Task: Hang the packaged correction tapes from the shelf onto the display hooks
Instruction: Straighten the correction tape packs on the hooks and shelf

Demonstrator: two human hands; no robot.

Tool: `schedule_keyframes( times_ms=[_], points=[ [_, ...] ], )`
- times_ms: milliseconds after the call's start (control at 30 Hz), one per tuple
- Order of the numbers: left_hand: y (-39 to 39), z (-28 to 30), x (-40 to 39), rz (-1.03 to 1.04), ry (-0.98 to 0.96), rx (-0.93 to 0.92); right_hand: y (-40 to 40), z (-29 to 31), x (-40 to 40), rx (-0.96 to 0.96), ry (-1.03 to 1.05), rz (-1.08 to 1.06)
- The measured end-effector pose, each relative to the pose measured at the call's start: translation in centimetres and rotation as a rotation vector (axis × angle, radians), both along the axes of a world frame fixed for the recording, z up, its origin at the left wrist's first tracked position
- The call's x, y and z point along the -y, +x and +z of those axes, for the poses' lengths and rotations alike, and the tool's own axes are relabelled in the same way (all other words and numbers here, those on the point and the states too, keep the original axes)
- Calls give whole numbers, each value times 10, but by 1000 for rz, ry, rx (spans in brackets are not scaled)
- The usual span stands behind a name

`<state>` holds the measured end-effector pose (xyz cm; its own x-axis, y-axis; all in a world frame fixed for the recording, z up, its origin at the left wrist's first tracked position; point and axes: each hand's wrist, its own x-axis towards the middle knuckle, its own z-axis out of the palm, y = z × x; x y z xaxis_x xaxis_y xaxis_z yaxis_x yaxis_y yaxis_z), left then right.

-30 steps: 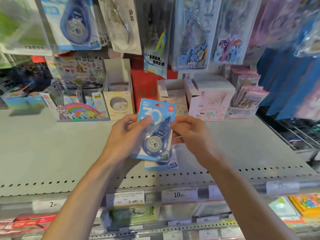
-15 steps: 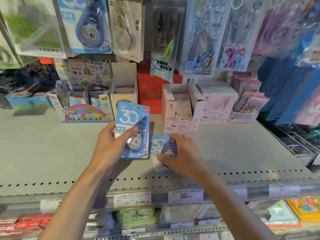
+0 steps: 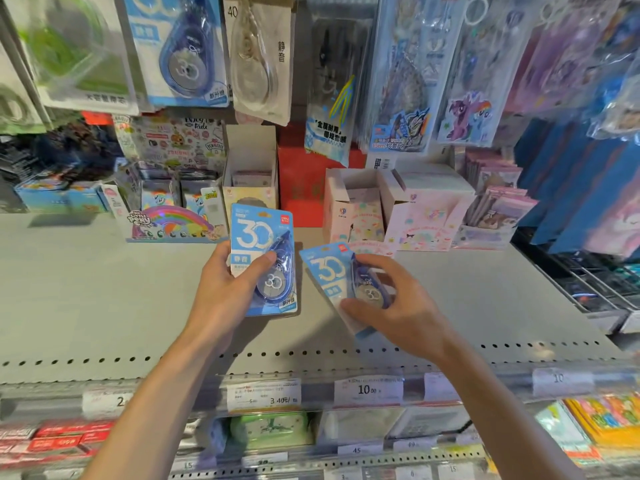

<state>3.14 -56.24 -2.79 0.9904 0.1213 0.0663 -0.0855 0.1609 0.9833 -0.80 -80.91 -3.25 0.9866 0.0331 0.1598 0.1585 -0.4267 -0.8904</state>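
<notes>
Upper left of the frame: a blue packaged correction tape [image 3: 180,53] hangs on display among other carded goods; its hook is out of view. Below it, a rainbow display box [image 3: 169,221] stands at the back of the grey shelf [image 3: 86,289].

Centre: the left hand [image 3: 228,296] grasps an upright correction tape pack [image 3: 265,261] above the shelf, thumb across the blister front, fingers behind the card.

Just right of centre: the right hand [image 3: 394,306] grasps a second correction tape pack [image 3: 341,282], tilted with its top toward the left, fingers curled over the blister. Whether this pack touches the shelf cannot be told. The two packs are near, not touching.

Right, behind: pink cartons [image 3: 415,209] stand at the shelf back.

Bottom centre: price labels [image 3: 367,389] line the shelf edge.
</notes>
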Motion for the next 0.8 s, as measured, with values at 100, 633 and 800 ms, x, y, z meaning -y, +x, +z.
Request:
schedule_keyframes(
  times_ms=[100, 633, 800],
  points=[
    [-2, 2, 9, -31, -24, -5, 1, 5, 4, 113, 100, -26],
    [-12, 37, 70, -136, 61, 121, 7, 33, 21, 108, 421, -19],
    [-18, 54, 49, -121, 103, 203, 10, 51, 18, 104, 583, 18]
  ],
)
